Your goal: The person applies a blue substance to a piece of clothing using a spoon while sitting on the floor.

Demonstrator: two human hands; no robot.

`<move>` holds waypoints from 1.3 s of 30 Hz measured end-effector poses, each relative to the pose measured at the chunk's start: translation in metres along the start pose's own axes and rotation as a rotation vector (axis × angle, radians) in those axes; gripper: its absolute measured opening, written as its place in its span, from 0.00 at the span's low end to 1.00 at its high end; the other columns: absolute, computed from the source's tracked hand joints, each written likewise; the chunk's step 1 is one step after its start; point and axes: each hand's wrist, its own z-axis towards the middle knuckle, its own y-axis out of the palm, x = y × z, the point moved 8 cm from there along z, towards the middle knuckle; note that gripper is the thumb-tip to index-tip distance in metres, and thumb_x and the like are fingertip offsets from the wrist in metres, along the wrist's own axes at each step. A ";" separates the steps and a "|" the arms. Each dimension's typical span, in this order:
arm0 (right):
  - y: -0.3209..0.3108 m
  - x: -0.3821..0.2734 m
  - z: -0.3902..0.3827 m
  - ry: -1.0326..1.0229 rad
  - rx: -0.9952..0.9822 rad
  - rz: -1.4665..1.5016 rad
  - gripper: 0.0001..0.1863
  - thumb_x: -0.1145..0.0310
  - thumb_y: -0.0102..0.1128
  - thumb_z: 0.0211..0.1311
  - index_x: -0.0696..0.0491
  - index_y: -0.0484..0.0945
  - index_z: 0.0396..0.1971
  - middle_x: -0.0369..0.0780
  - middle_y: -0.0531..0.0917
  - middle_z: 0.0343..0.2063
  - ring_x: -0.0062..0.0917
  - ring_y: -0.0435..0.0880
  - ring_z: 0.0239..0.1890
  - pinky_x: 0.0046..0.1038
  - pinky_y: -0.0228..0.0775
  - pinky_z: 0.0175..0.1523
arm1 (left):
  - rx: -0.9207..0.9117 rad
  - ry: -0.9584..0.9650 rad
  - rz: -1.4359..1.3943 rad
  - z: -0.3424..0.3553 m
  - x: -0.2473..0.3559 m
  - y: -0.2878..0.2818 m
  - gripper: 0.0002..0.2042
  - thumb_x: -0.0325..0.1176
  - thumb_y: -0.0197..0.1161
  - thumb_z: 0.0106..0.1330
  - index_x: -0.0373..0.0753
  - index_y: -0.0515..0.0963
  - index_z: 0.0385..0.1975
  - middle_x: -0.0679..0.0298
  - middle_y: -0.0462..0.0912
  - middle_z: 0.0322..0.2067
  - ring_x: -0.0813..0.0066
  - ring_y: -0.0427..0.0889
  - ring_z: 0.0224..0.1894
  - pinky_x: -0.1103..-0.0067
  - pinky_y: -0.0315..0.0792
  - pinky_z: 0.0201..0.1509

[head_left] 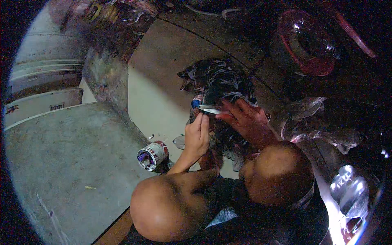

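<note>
My left hand [197,136] is closed in a pinch, its fingertips just below a narrow silvery-white strip [212,109]. Whatever lies between those fingertips is too small and dark to name. From the right, my right hand [250,122] reaches in with fingers closed on the other end of the strip, which looks like a blade or a folded foil piece. A crumpled black plastic bag [218,77] lies on the floor beyond both hands and runs under them. Just left of the strip's tip shows a small blue-and-pink item [196,102], partly hidden.
An open printed tin [154,156] with purple and white scraps stands left of my knees. Far right is a red-rimmed basin [322,67]. Clear plastic bags [310,126] lie at the right, and another brightly lit one [349,192] nearer. A grey ledge [73,159] fills the left.
</note>
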 end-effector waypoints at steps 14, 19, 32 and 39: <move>-0.029 0.046 0.014 0.297 0.161 0.768 0.15 0.62 0.59 0.58 0.54 0.78 0.41 0.42 0.81 0.34 0.38 0.81 0.33 0.33 0.73 0.38 | 0.018 0.054 0.052 -0.005 0.004 -0.004 0.14 0.34 0.46 0.69 0.33 0.67 0.22 0.53 0.63 0.11 0.59 0.65 0.11 0.71 0.58 0.18; -0.022 0.002 0.021 0.046 -0.022 0.461 0.19 0.58 0.64 0.52 0.53 0.78 0.41 0.43 0.79 0.28 0.37 0.80 0.30 0.33 0.74 0.34 | 0.005 0.006 0.014 -0.007 0.004 -0.003 0.14 0.35 0.46 0.69 0.33 0.67 0.23 0.55 0.63 0.10 0.60 0.65 0.11 0.72 0.59 0.18; -0.034 0.056 0.005 0.164 0.228 0.427 0.16 0.61 0.61 0.55 0.47 0.78 0.44 0.42 0.80 0.29 0.36 0.81 0.29 0.33 0.74 0.32 | -0.074 0.020 0.000 -0.003 0.008 0.020 0.13 0.34 0.47 0.68 0.34 0.69 0.23 0.56 0.65 0.11 0.65 0.66 0.11 0.73 0.61 0.18; -0.016 -0.003 0.004 0.005 0.161 0.351 0.21 0.55 0.66 0.49 0.53 0.74 0.37 0.43 0.79 0.28 0.37 0.81 0.29 0.34 0.74 0.32 | -0.037 0.071 0.153 -0.003 0.006 0.007 0.06 0.27 0.50 0.62 0.34 0.71 0.25 0.51 0.73 0.14 0.53 0.75 0.17 0.67 0.68 0.22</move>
